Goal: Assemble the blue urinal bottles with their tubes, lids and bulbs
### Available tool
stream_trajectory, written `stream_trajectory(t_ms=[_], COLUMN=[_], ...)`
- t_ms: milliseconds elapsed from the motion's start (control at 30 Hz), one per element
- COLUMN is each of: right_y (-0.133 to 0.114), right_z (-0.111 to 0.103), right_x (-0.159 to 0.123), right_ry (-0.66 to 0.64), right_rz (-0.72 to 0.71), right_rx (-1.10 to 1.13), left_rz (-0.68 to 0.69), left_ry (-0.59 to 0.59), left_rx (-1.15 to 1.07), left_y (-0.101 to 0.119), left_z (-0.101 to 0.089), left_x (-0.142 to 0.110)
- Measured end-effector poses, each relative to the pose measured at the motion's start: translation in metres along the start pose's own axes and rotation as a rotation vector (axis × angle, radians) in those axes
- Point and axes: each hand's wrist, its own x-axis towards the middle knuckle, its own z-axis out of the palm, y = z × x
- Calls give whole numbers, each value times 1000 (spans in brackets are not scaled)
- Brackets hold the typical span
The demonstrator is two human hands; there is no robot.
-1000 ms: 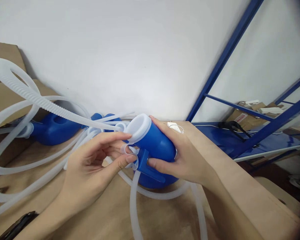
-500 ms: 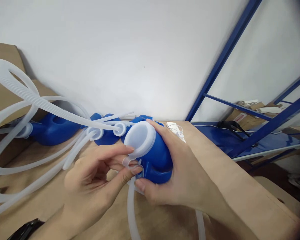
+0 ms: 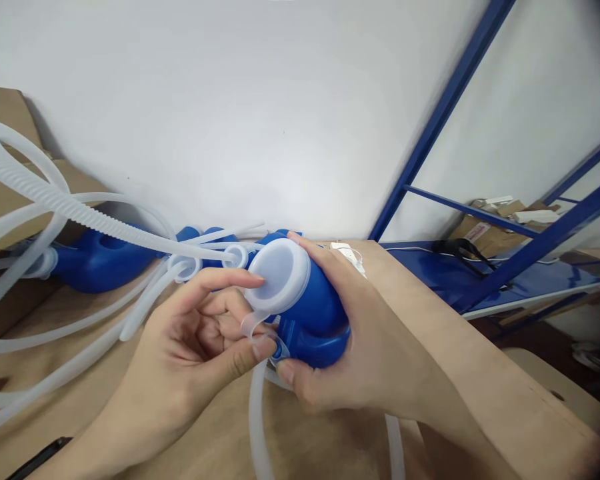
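- Right hand (image 3: 355,333) is gripping the blue bottle (image 3: 325,300), which is sitting between its thumb and fingers
- Left hand (image 3: 195,340) is holding its fingers half-curled, index at the white cap (image 3: 280,273), thumb against the clear strap (image 3: 250,325); I cannot tell whether it is pinching
- The bottle is probably feeling light, stiff, slippery, its body suiting a wide grip
- The strap is looking soft, likely suiting fingertips

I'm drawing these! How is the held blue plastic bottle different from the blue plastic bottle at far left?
The held blue plastic bottle is in the right hand; the far left blue plastic bottle lies on its side. The held one's round white top faces us; the other's neck points left. Both are blue.
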Motion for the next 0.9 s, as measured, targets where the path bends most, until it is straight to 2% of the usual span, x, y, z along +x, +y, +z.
stream_trajectory(t_ms=[233,400,533,733,900], right_y=[1,-1,-1,13,12], right_z=[-7,-4,-6,-15,-9], right_x=[-2,-6,-8,-3,-2], right_ry=[-46,27,52,39,39], right_rz=[-24,-81,-92,-25,-61], right_rx=[-23,-16,-6,-67,-153], left_rz=[-54,-142,-214,-239,-210], left_ry=[-38,79,84,24,61], left_rx=[-194,-217,-269,-288,-273], left_y=[-10,-6,4,3,0], left_z=[6,11,13,6,2], left_x=[-5,-13,-11,-6,-5])
